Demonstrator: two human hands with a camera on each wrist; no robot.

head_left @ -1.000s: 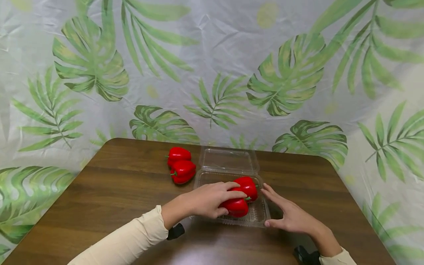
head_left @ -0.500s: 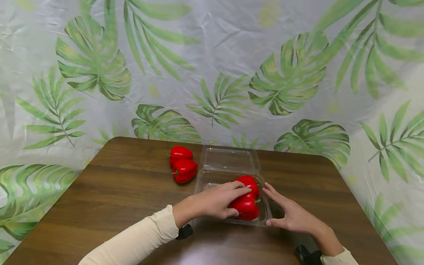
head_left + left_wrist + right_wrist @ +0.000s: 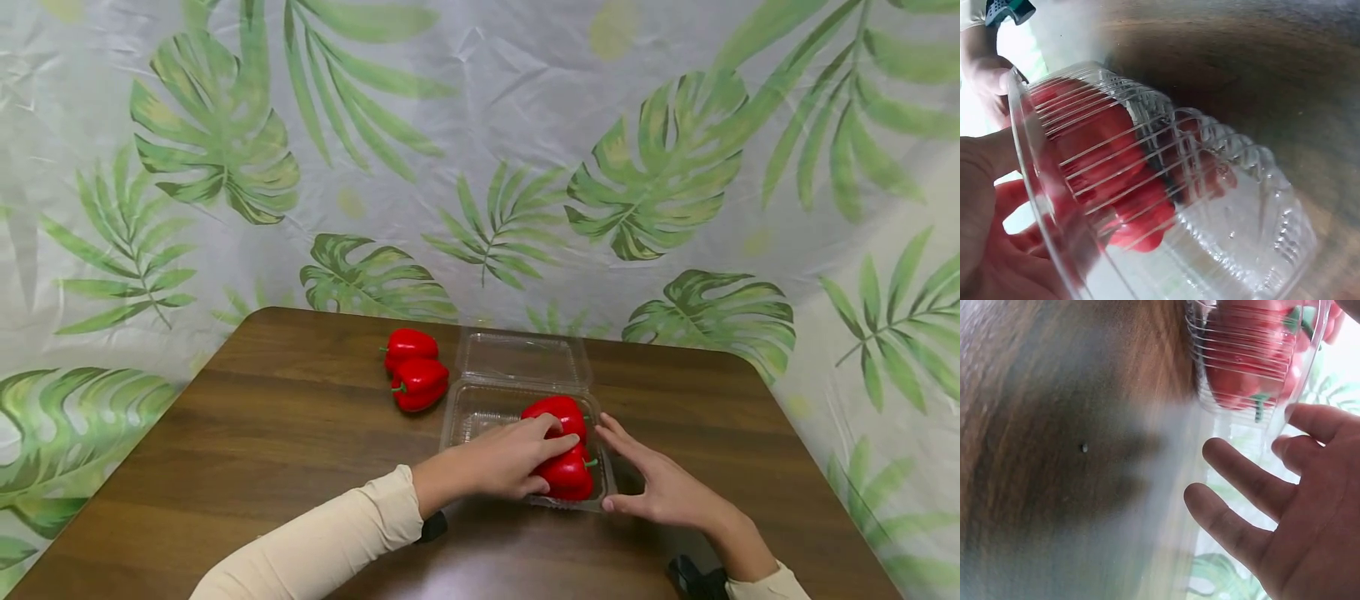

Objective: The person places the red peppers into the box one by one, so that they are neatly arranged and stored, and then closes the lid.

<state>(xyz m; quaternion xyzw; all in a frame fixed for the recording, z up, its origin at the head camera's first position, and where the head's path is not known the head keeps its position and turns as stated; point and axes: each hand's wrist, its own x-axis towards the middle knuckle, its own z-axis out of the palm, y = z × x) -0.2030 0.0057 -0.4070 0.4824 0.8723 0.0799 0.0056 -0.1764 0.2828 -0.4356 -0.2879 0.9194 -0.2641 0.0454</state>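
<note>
A clear plastic clamshell container lies with its lid folded back. Inside its right half are two red bell peppers, one behind and one in front. My left hand grips the front pepper from above and the left, fingers curled over it. Through the ribbed wall in the left wrist view, red pepper shows beside those fingers. My right hand is at the container's right side, fingers spread and fingertips at the rim. In the right wrist view, green stems point toward that side.
Two more red bell peppers, one behind and one in front, rest left of the container on the brown wooden table. The transparent lid reaches toward the table's back edge. A leaf-patterned cloth hangs behind.
My left hand has moved right with the front pepper, bringing it toward the container's right wall beside the back pepper. My right hand has stayed at the rim.
</note>
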